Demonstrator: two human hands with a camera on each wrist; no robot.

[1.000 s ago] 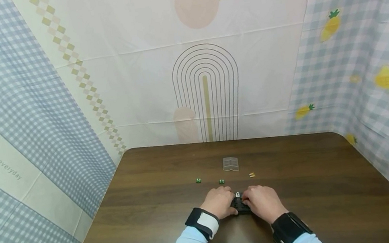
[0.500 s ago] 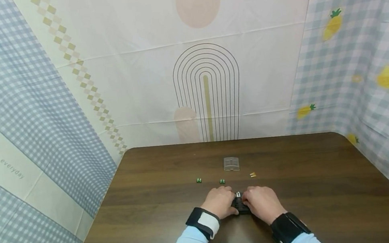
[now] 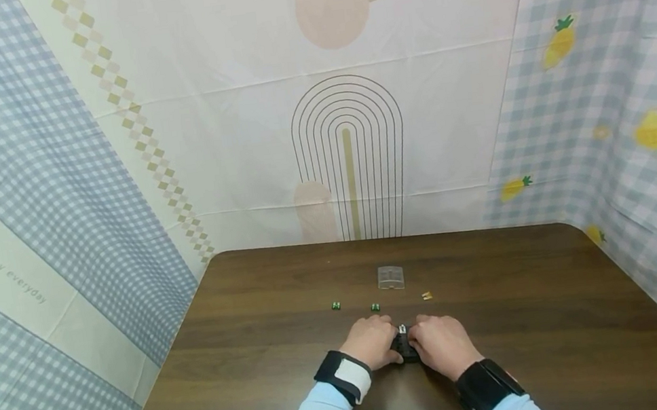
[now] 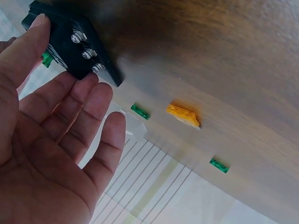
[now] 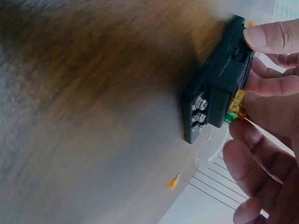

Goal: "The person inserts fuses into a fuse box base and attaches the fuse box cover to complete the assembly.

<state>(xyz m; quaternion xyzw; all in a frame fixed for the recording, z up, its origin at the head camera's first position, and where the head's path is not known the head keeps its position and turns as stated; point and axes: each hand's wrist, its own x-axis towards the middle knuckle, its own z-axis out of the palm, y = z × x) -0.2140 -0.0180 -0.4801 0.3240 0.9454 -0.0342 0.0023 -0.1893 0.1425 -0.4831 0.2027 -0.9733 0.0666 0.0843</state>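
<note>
A black fuse block [image 3: 407, 351] with metal screw terminals is between both hands on the table. My left hand [image 3: 370, 342] holds it from the left, with the thumb on one face and fingertips at its edge in the left wrist view. My right hand [image 3: 442, 341] pinches an amber blade fuse [image 5: 237, 103] between thumb and fingers, right at the block's slotted face. Beside that fuse a green blade fuse [image 5: 230, 117] shows at the block. Another bit of orange [image 5: 252, 23] peeks out near the left thumb. The fuse's blades are hidden.
Two green blade fuses [image 3: 336, 305] [image 3: 374, 307] and an orange-yellow one [image 3: 426, 295] lie on the wooden table [image 3: 248, 351] beyond the hands. Behind them lies a clear plastic cover [image 3: 390, 277]. Patterned cloth [image 3: 234, 141] hangs around the table's far edge and sides.
My right hand has shifted very slightly left along the fuse block. The left hand keeps its hold, and the loose fuses and cover stay where they were.
</note>
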